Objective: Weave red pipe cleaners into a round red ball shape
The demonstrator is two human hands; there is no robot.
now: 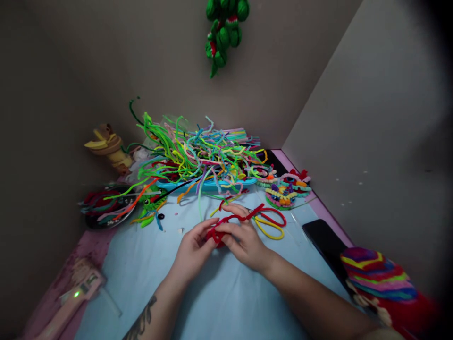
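Note:
Both of my hands meet over the middle of the blue cloth, closed around a red pipe cleaner (pixel 216 234) bent into a small coiled shape. My left hand (pixel 194 248) pinches its left side between thumb and fingers. My right hand (pixel 244 241) grips the right side, and a loose red length runs over its fingers toward the upper right. Just beyond the right hand lie a red loop (pixel 276 215) and a yellow loop (pixel 271 229), which look like scissors handles. The fingers cover part of the red piece.
Behind, a blue tray (pixel 208 185) overflows with colourful pipe cleaners. At left are a dark bowl (pixel 122 219), a green figure (pixel 152 200) and a pink glue gun (pixel 79 290) with a lit light. On the right sit colourful wreath-like pieces (pixel 283 196), a black phone (pixel 325 241) and a striped piece (pixel 380 274).

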